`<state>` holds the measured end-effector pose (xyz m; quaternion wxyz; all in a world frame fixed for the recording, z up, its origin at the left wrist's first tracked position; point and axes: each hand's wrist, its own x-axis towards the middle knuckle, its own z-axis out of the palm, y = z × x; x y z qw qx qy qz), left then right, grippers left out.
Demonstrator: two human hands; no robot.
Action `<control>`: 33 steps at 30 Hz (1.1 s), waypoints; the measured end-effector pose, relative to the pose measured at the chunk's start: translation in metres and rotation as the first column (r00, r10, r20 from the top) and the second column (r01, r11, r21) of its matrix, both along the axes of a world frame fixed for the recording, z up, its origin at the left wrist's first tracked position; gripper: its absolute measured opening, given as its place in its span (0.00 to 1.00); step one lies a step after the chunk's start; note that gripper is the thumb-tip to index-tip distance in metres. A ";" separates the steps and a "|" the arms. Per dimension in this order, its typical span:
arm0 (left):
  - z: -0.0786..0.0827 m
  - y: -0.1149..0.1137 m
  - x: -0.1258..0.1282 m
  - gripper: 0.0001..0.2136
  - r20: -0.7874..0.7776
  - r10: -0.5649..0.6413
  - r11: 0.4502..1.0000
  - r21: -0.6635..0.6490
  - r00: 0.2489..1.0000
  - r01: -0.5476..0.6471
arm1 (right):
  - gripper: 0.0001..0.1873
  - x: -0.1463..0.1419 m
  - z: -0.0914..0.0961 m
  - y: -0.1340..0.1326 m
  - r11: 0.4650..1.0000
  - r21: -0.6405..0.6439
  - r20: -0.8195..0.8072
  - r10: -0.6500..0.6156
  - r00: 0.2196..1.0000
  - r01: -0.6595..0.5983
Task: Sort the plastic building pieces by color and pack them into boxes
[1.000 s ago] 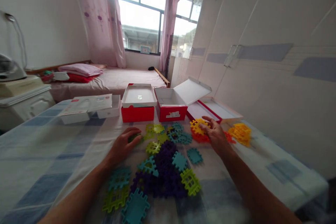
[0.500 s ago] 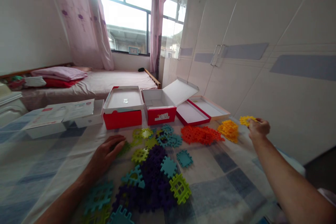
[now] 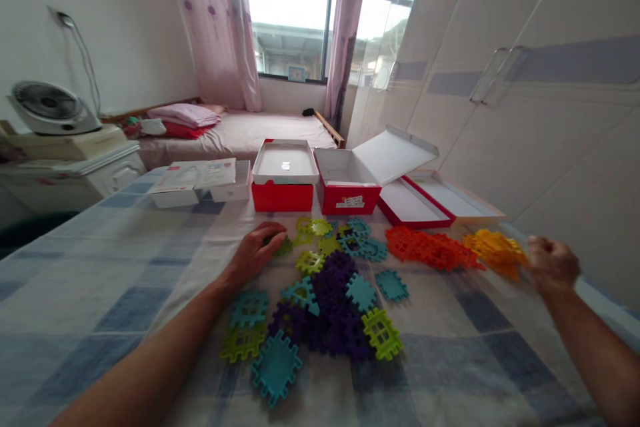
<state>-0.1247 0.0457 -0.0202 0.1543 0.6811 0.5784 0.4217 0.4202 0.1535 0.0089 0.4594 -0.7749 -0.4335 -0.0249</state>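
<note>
My left hand [image 3: 259, 250] rests low on the bed-like cloth surface, its fingers curled onto a green interlocking tile [image 3: 285, 247] that shows past the fingertips. At the right, my right hand [image 3: 554, 263] is closed at the edge of a pile of yellow interlocking tiles [image 3: 493, 250]; a blurred yellow tile reaches its fingers. Left of the yellow ones is a heap of orange-red tiles [image 3: 430, 247]. Between my hands lie dark purple tiles [image 3: 335, 313], with blue tiles [image 3: 277, 367] and lime green tiles [image 3: 383, 333] on and around them.
Behind the tiles stand a red box with a white tray on top [image 3: 283, 197], an open red box [image 3: 350, 200], shallow lids [image 3: 420, 210] and a white carton [image 3: 180, 193]. A checked cloth [image 3: 430, 380] covers the surface. A fan [image 3: 53, 107] stands far left.
The view has swung left. My right hand has brought the yellow tile from beyond the yellow pile to its right edge. My left hand stays by the green tile.
</note>
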 end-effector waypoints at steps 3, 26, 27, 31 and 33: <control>0.002 -0.002 0.002 0.18 0.013 -0.005 1.000 -0.005 1.000 0.005 | 0.12 -0.037 0.015 -0.019 0.994 0.083 0.059 0.070 0.996 -0.075; -0.001 0.000 0.000 0.17 0.060 0.008 1.000 0.016 0.998 -0.009 | 0.39 -0.297 0.004 -0.101 0.077 -0.424 -0.035 0.994 0.101 -0.902; -0.001 0.000 0.000 0.17 0.058 0.012 1.000 0.014 0.998 -0.013 | 0.34 -0.297 0.002 -0.099 0.105 -0.388 -0.031 0.991 0.127 -0.916; -0.001 0.001 -0.001 0.17 0.054 0.026 1.000 0.009 0.998 -0.027 | 0.25 -0.296 -0.005 -0.091 0.172 -0.280 -0.046 0.980 0.192 -0.945; -0.001 0.001 -0.001 0.18 0.059 0.031 1.000 0.003 0.998 -0.031 | 0.20 -0.293 -0.004 -0.087 0.206 -0.234 -0.084 0.969 0.231 -0.950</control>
